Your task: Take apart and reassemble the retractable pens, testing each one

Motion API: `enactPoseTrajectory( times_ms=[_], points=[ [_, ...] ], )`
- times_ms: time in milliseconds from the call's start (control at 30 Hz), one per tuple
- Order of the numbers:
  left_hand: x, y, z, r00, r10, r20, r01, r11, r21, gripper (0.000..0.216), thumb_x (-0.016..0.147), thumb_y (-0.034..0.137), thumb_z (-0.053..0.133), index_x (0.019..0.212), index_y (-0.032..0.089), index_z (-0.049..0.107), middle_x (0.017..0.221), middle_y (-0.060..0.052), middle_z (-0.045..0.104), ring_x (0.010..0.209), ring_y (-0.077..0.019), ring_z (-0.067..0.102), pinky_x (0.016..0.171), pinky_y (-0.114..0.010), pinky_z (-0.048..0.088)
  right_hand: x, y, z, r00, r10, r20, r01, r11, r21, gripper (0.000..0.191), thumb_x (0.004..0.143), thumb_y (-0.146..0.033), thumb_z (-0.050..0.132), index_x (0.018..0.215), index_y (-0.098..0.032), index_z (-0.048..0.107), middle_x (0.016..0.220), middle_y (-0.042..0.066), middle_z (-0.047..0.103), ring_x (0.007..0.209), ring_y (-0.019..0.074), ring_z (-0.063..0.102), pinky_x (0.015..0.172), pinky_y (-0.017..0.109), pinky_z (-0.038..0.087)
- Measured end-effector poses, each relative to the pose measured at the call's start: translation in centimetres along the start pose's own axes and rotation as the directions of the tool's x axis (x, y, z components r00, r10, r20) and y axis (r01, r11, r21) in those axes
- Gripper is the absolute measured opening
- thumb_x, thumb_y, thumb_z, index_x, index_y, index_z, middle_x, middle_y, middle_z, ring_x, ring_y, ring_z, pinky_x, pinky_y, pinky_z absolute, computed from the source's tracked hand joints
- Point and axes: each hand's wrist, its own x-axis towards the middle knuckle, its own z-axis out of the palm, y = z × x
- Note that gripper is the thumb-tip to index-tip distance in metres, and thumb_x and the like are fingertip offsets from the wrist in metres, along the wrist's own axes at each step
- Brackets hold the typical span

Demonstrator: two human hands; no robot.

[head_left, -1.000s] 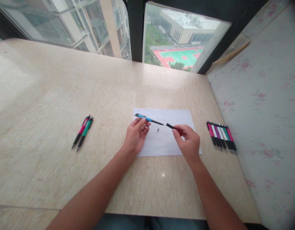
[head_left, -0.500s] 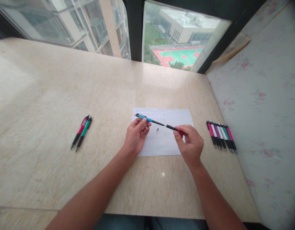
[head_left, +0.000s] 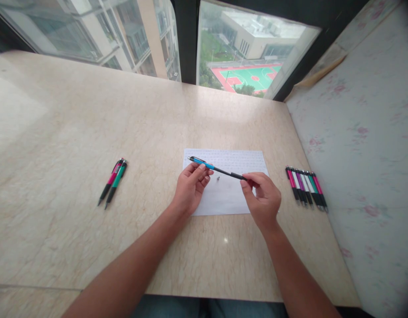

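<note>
Over a white sheet of paper [head_left: 230, 194] my two hands hold one pen between them. My left hand [head_left: 190, 187] pinches the blue barrel of the pen [head_left: 204, 164]. My right hand [head_left: 263, 198] pinches the pen's black front piece [head_left: 237, 175], which meets the barrel's black end. A tiny dark part [head_left: 218, 178] lies on the paper just below the pen.
Two pens, pink and green [head_left: 113, 182], lie on the marble table [head_left: 91, 132] to the left. A row of several pens [head_left: 306, 187] lies at the right by the table's edge. Windows stand behind, and a flowered surface [head_left: 366, 145] is to the right.
The black front piece in my right hand has moved left and closed the gap to the barrel's end. The left hand has barely shifted.
</note>
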Motion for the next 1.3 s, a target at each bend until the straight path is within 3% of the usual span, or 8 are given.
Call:
enactPoseTrajectory(
  times_ms=[200, 567, 733, 833, 933, 1033, 1167, 1300],
  points=[
    [0.0, -0.1, -0.1, 1.000, 0.008, 0.014, -0.008, 1.000, -0.002, 0.017, 0.073, 0.021, 0.079, 0.082, 0.014, 0.067, 0.085, -0.003, 0.070, 0.074, -0.0077, 0.064, 0.062, -0.015, 0.047, 0.0, -0.1, 0.0, 1.000, 0.002, 0.023, -0.003, 1.000, 0.030, 0.010, 0.087, -0.020, 0.064, 0.095, -0.023, 0.068, 0.086, 0.004, 0.067, 0.072, 0.0154, 0.062, 0.065, 0.033, 0.054],
    [-1.1, -1.1, 0.5, 0.991, -0.108, 0.074, 0.104, 0.993, 0.053, 0.020, 0.074, 0.025, 0.079, 0.088, 0.014, 0.068, 0.084, -0.004, 0.070, 0.075, -0.0106, 0.066, 0.066, -0.019, 0.049, -0.4, -0.2, 0.7, 0.995, -0.049, 0.084, 0.050, 0.999, -0.003, 0.010, 0.088, -0.020, 0.063, 0.096, -0.023, 0.067, 0.088, 0.004, 0.068, 0.068, 0.0139, 0.061, 0.064, 0.031, 0.055],
    [-0.6, -0.6, 0.2, 0.999, -0.044, 0.019, 0.043, 0.998, 0.040, 0.021, 0.073, 0.023, 0.080, 0.088, 0.014, 0.068, 0.085, -0.004, 0.071, 0.073, -0.0083, 0.065, 0.063, -0.017, 0.048, -0.8, 0.9, 1.5, 0.990, 0.070, 0.124, -0.073, 0.997, 0.017, 0.032, 0.088, -0.028, 0.064, 0.119, -0.023, 0.060, 0.098, 0.006, 0.067, 0.073, 0.0153, 0.062, 0.064, 0.031, 0.056],
    [-0.2, -0.3, 0.0, 1.000, -0.028, -0.004, 0.028, 0.999, 0.019, 0.022, 0.073, 0.024, 0.081, 0.086, 0.014, 0.068, 0.079, -0.002, 0.069, 0.072, -0.0079, 0.064, 0.062, -0.016, 0.048, -0.7, 1.4, 2.3, 0.967, 0.087, 0.239, -0.063, 0.992, -0.109, 0.032, 0.091, -0.029, 0.058, 0.123, -0.022, 0.060, 0.097, 0.006, 0.067, 0.078, 0.0171, 0.060, 0.071, 0.033, 0.054],
    [-0.1, -0.2, -0.1, 1.000, -0.025, 0.005, 0.025, 1.000, 0.014, 0.021, 0.074, 0.024, 0.080, 0.087, 0.014, 0.068, 0.076, -0.001, 0.067, 0.072, -0.0081, 0.065, 0.062, -0.016, 0.048, -0.7, 1.3, 3.3, 0.924, 0.042, 0.379, 0.069, 0.959, -0.275, 0.028, 0.093, -0.025, 0.054, 0.120, -0.022, 0.064, 0.100, 0.009, 0.067, 0.093, 0.0220, 0.060, 0.083, 0.039, 0.052],
    [-0.1, -0.3, -0.1, 1.000, -0.025, 0.009, 0.025, 1.000, 0.012, 0.019, 0.074, 0.023, 0.079, 0.086, 0.013, 0.068, 0.075, -0.001, 0.066, 0.072, -0.0081, 0.065, 0.063, -0.015, 0.048, -0.8, 1.2, 4.1, 0.900, 0.026, 0.436, 0.164, 0.905, -0.393, 0.026, 0.095, -0.021, 0.051, 0.114, -0.022, 0.068, 0.101, 0.011, 0.067, 0.096, 0.0238, 0.060, 0.085, 0.039, 0.051],
    [0.0, -0.3, -0.1, 1.000, -0.029, 0.005, 0.029, 1.000, 0.012, 0.018, 0.075, 0.023, 0.079, 0.085, 0.013, 0.068, 0.074, 0.000, 0.065, 0.073, -0.0083, 0.065, 0.062, -0.014, 0.049, -0.8, 1.5, 3.8, 0.930, 0.005, 0.369, 0.126, 0.935, -0.331, 0.024, 0.096, -0.020, 0.048, 0.101, -0.021, 0.072, 0.093, 0.009, 0.070, 0.089, 0.0214, 0.063, 0.081, 0.036, 0.052],
    [0.2, 0.0, -0.3, 1.000, -0.009, 0.005, 0.009, 1.000, -0.001, 0.017, 0.075, 0.023, 0.079, 0.084, 0.013, 0.068, 0.083, -0.003, 0.068, 0.074, -0.0076, 0.064, 0.062, -0.014, 0.049, -0.5, 1.7, 2.3, 0.978, 0.143, 0.150, -0.131, 0.988, -0.087, 0.016, 0.091, -0.030, 0.059, 0.094, -0.021, 0.073, 0.087, 0.005, 0.072, 0.071, 0.0158, 0.064, 0.066, 0.031, 0.054]
  ],
)
